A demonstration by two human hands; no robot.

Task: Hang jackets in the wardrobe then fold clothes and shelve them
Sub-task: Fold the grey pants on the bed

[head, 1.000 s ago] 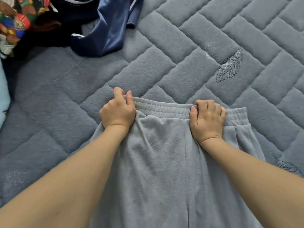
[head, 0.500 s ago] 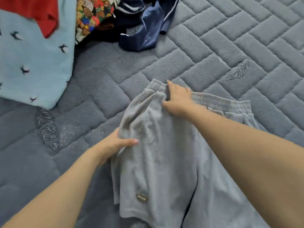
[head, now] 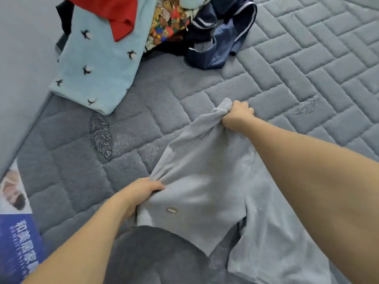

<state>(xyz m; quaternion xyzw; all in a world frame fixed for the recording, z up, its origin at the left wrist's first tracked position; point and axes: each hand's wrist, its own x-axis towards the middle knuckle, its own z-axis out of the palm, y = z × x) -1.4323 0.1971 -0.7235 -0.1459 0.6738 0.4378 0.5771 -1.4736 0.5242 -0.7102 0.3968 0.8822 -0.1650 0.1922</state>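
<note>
on the bed: a quilted grey mattress cover point(head: 287, 74) with a stitched brick pattern and embroidered leaf motifs, plush in texture.
grey trousers point(head: 205, 181): soft fleecy fabric, lying near the middle of the bed, one leg folded over the other; a small oval label point(head: 171, 210) shows on the upper layer; the legs run off the lower edge, so their ends are cut off.
right hand point(head: 238, 114): fingers curled tight round the bunched waistband end, at the far tip of the trousers.
left hand point(head: 143, 191): fingers curled into the fabric at the left edge, gathering it into creases; fingertips hidden under the cloth.
clothes pile: at the far left corner, well apart from the trousers; a pale blue garment point(head: 98, 64) with small dark bird shapes, a red piece point(head: 119, 15) draped on it, a busy multicoloured print point(head: 168, 21), and shiny navy fabric point(head: 221, 37) with white piping.
left margin: a plain grey wall point(head: 20, 68); below it a blue printed sheet point(head: 18, 242), its characters blurred and partly cut off.
dark grey patch point(head: 153, 257): rounded, by the lower edge; what it is cannot be told.
</note>
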